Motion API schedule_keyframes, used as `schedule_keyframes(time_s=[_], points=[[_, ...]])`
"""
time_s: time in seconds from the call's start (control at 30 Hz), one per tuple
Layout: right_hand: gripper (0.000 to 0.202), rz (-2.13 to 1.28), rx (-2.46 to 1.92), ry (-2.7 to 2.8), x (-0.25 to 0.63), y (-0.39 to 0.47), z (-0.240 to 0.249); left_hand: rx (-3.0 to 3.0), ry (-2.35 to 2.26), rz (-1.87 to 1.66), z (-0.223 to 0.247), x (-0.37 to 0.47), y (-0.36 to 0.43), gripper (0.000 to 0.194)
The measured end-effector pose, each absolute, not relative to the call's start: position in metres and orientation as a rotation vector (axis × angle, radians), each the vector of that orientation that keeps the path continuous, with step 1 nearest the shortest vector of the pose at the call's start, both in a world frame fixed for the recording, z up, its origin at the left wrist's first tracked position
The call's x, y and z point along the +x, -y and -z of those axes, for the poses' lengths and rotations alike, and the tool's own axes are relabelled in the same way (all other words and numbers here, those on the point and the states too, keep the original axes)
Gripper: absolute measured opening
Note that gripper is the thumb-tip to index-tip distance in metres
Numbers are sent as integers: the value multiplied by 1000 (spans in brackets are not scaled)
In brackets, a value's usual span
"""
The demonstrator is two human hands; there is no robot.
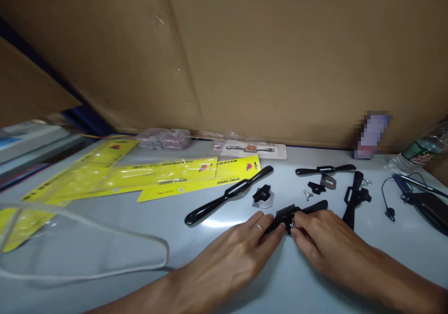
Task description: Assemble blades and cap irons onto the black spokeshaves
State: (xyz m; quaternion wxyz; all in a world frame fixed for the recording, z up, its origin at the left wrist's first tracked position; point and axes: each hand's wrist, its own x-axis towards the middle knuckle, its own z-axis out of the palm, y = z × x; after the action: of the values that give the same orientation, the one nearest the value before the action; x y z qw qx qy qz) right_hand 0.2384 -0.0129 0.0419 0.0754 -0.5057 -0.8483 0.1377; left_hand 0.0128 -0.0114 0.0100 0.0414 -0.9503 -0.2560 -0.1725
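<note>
A black spokeshave (286, 209) lies on the table, its middle partly covered by my fingers. My left hand (241, 246) is closed around its left handle, with the thumb pressed by the middle part. At the centre of the tool, my right hand (324, 239) pinches a small silver screw (292, 222). Just behind my left hand are a black cap plate and a steel blade (266, 201). Another black spokeshave body (229, 196) lies to the left, and one more (325, 169) at the back right, near a black cap (316, 188) and a loose screw (308, 194).
A third spokeshave body (351, 197) lies on the right with its cap. Yellow printed cards (182, 171) overlap at left, before plastic boxes (164, 138). A white loop (115, 225) crosses the left foreground. A bottle (422, 150) and dark glasses (427, 206) are at far right.
</note>
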Motion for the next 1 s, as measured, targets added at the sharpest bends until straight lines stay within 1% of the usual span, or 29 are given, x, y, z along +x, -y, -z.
schedule_keyframes(time_s=[0.13, 0.3, 0.4, 0.5, 0.67, 0.73, 0.87, 1.0], points=[[22, -378, -1532, 2568, 236, 10, -40, -2938, 809, 577, -10, 12, 12, 55], [26, -508, -1553, 2561, 234, 4, -45, -2996, 889, 550, -10, 13, 13, 57], [25, -564, -1653, 2610, 231, -3, -53, -3004, 889, 510, -10, 14, 12, 54], [21, -730, -1762, 2628, 225, -13, -64, -3022, 869, 515, -10, 13, 11, 49], [37, -1034, -1905, 2634, 211, -28, -84, -3095, 870, 497, -12, 12, 9, 49], [38, -1099, -1951, 2646, 206, -32, -91, -3125, 878, 480, -14, 12, 9, 50], [39, -1112, -1972, 2706, 201, -36, -98, -3138, 887, 483, -15, 13, 9, 48], [39, -1003, -1907, 2807, 198, -35, -99, -3113, 901, 550, -17, 14, 9, 44]])
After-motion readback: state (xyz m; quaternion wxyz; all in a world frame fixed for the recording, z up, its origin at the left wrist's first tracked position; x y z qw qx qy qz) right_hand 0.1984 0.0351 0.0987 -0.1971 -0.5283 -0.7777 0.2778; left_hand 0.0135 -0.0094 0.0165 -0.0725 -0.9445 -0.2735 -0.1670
